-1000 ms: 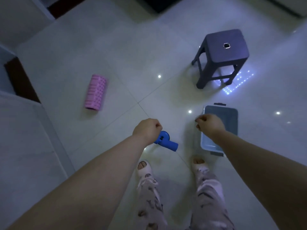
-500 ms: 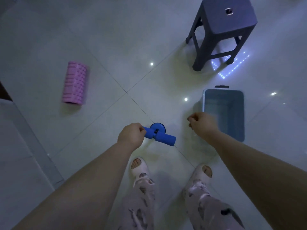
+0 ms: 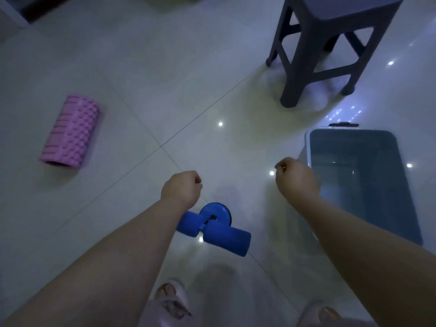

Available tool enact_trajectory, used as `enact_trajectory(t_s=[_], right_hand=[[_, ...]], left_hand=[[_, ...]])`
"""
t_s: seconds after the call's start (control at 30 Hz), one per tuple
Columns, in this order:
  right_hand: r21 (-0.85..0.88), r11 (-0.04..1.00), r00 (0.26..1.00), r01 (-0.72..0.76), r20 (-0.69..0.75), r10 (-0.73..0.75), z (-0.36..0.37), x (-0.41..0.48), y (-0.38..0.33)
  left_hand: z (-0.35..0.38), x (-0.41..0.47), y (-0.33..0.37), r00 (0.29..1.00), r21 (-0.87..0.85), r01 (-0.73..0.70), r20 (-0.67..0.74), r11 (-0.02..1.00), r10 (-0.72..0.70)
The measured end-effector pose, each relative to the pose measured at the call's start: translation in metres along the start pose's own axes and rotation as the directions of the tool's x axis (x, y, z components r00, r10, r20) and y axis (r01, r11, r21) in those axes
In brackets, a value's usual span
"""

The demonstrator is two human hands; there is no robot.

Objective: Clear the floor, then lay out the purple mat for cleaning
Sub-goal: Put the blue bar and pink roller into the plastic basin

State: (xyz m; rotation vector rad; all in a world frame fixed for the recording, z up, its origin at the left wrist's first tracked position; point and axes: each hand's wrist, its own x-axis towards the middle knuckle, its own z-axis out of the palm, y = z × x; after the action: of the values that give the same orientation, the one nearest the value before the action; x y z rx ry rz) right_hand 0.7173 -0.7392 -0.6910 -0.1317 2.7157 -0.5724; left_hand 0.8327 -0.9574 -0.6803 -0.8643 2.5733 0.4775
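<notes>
Judging by the floor (image 3: 165,67), you've barely begun clearing: your left hand (image 3: 180,188) and right hand (image 3: 296,179) each show a clenched, empty grip, the blue suction bar (image 3: 213,226), pink roller (image 3: 70,131), stool (image 3: 295,74) and bin (image 3: 307,149) sit out, and the purple mat is nowhere in view.

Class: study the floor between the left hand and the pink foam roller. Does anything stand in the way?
Nothing visible does. Only bare tile lies between the left hand and the pink foam roller. The blue bar lies nearer the feet; the stool and clear bin stand to the right.
</notes>
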Motion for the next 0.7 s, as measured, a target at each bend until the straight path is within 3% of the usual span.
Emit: enact_trajectory(t_s=[0.13, 0.27, 0.5, 0.7], right_hand=[[-0.083, 0.996, 0.971, -0.034, -0.239, 0.013, 0.023, 0.051, 0.040], [-0.126, 0.985, 0.955, -0.115, -0.286, 0.075, 0.037, 0.069, 0.054], [-0.089, 0.974, 0.976, -0.210, -0.078, 0.204, 0.049, 0.060, 0.072], [-0.072, 0.967, 0.967, -0.245, -0.084, 0.239, 0.054, 0.065, 0.070]], left_hand=[[0.035, 0.066, 0.046, 0.986, -0.054, -0.147, -0.083, 0.988, 0.142], [0.057, 0.088, 0.086, 0.957, -0.099, -0.253, -0.174, 0.962, 0.234], [0.086, 0.081, 0.099, 0.958, -0.132, -0.281, -0.093, 0.951, 0.270], [0.096, 0.082, 0.083, 0.958, -0.260, -0.282, -0.131, 0.924, 0.255]])
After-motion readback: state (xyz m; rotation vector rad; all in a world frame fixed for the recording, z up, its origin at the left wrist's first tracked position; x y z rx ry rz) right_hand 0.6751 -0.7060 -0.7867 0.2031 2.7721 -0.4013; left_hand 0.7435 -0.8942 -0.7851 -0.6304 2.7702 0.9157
